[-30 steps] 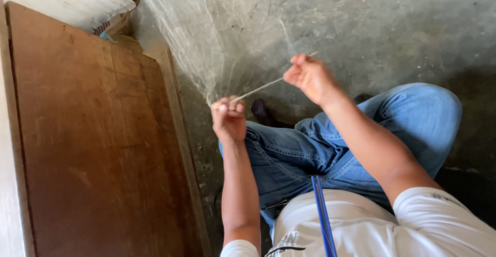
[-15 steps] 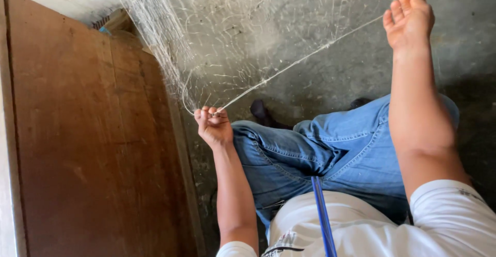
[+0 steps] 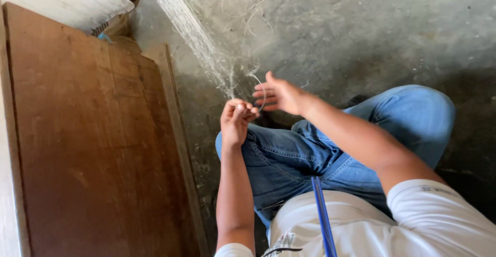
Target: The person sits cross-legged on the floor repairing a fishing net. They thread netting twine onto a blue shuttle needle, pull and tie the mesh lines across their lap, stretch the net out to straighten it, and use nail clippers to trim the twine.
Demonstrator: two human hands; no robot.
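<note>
Left hand (image 3: 235, 122) is closed to a pinch, fingers (image 3: 243, 111) bunched on the gathered end of a pale fibre bundle (image 3: 206, 55). Right hand (image 3: 281, 96) sits just beside it, fingers spread and half open, w/ a thin strand loop (image 3: 260, 89) curling across them; whether it's truly gripped I can't tell, strand's too fine.

From the pinch the fibres fan up and away over the concrete floor (image 3: 372, 29) toward the wall corner. Judging by looks: v. light, soft, limp, prob. slippery and easy to snap or tangle, so best held where the strands converge, right at the left fingertips, not out on the loose fan.

Below the hands: jeans (image 3: 310, 153). Left of them, a brown wooden board (image 3: 77, 148).
</note>
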